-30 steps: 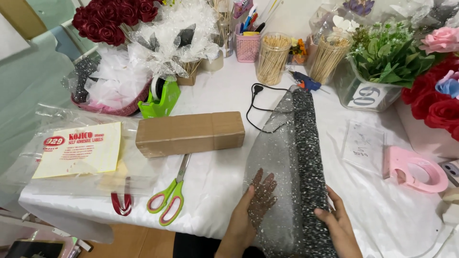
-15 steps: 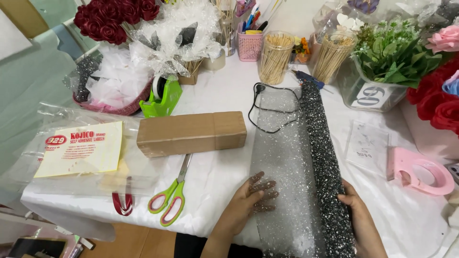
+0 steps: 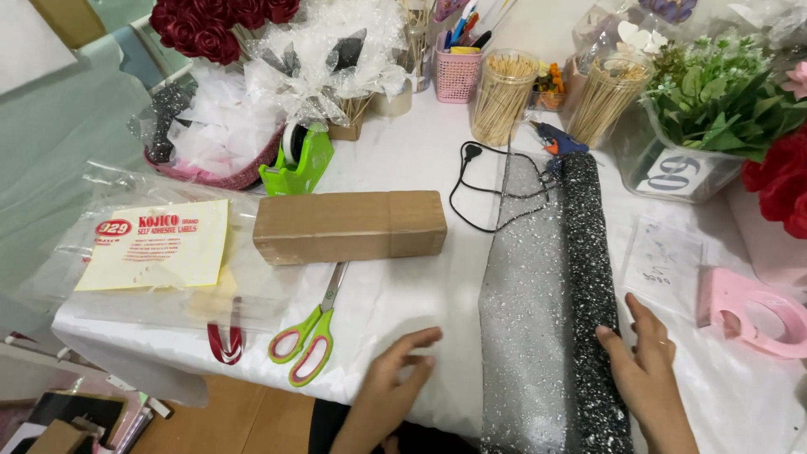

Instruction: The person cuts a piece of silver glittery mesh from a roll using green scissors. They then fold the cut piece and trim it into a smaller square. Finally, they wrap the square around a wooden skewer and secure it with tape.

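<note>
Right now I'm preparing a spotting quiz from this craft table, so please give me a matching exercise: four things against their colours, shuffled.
Things:
1. scissors
2. long box
3. pencil basket
4. glitter roll

Colours:
a. brown
b. black with silver sparkle
c. green handles
d. pink

Pairs: 1-c, 2-a, 3-d, 4-b. The right hand rests against the glitter roll; the left hand hovers over the white tablecloth beside it.
</note>
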